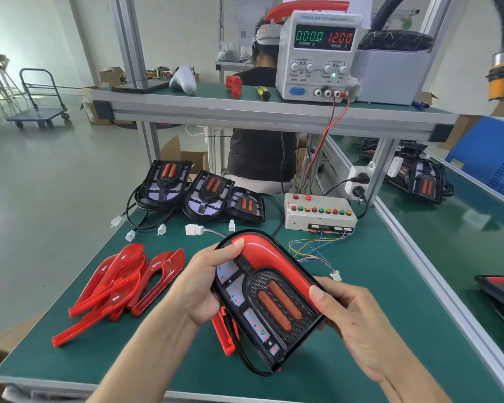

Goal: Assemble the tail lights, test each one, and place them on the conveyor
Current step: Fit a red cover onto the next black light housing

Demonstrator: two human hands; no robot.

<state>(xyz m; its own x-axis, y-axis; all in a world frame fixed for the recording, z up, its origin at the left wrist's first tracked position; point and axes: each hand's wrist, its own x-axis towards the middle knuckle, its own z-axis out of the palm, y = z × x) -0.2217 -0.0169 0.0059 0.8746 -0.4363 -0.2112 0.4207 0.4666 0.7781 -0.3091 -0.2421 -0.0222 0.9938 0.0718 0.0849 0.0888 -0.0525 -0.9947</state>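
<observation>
I hold a black tail light (266, 298) with a red curved lens strip over the green bench. My left hand (207, 283) grips its left edge, thumb pressing the red lens near the top. My right hand (349, 318) grips the right side, thumb on the lens end. Its black cable loops below the housing. A white connector (194, 229) on a grey lead lies just behind it. Three unlensed black housings (201, 193) stand at the back of the bench. A pile of red lenses (122, 283) lies to the left. The conveyor (454, 228) runs on the right.
A test box with coloured buttons (320, 215) sits behind the light, loose coloured wires trailing from it. A power supply (320, 56) reading 12.00 V stands on the shelf above. More tail lights (422, 181) lie on the conveyor. A person sits beyond the bench.
</observation>
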